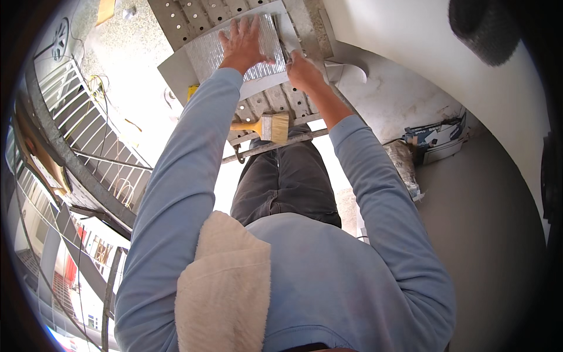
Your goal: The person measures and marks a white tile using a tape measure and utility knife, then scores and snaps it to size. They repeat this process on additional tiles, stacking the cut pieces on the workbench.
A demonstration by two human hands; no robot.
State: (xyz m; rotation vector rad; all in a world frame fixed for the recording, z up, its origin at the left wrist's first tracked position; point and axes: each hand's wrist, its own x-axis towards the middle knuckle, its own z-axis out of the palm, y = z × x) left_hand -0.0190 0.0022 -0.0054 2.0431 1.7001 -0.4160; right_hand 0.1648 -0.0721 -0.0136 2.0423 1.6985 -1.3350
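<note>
Left hand (241,47): fingers spread wide, palm down on the silvery foil sheet (205,54), gripping nothing. The flat, splayed press presumably stops the sheet from sliding. Right hand (305,73): fingers curled closed at the sheet's right edge, apparently around a slim object (288,57); mostly hidden, so its kind cannot be told. Its place along the edge suggests close work there, with the left hand as the weight.

Foil sheet lies on a larger white sheet (253,90), whose margin shows past the foil at the near and right sides; probably backing or a protective layer. Both rest on a metal surface (177,24) pierced with round holes, which gives firm support in front of the body.

Paintbrush (273,128) lies by the near edge of the surface, bristles to the right, within easy reach if wanted. Curled white strip (359,71) juts out to the right. Towel (226,281) hangs over the left shoulder, likely for wiping. Blue tool (433,136) sits well apart, at right.
</note>
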